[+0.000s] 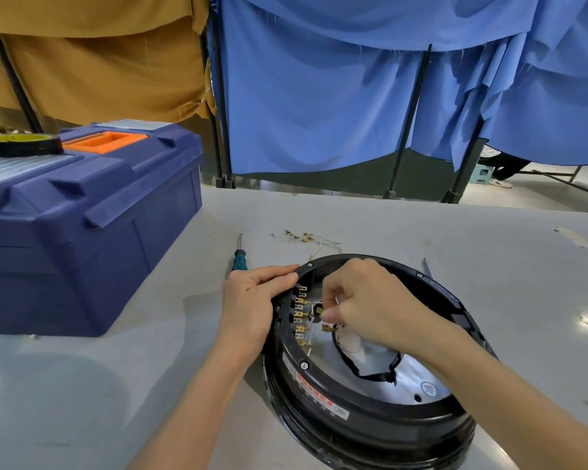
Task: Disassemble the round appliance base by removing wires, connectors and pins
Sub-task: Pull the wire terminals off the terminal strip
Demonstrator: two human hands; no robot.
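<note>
The round black appliance base [323, 407] lies on the grey table, open side up, with a shiny metal plate inside. A row of brass terminals [300, 312] lines its inner left wall. My left hand [252, 305] grips the left rim of the base, fingers curled over the edge. My right hand [364, 305] reaches inside and pinches a brass connector [319, 311] on a white wire. Another brass connector [326, 328] and a black cable loop [367, 371] lie on the plate. Removed white wires with brass connectors [308, 238] lie on the table behind the base.
A green-handled screwdriver [239, 257] lies left of the base, behind my left hand. A second tool's metal shaft [427, 268] shows behind the right rim. A blue toolbox [82, 212] with a tape roll [21, 144] stands at the left. Blue and tan curtains hang behind.
</note>
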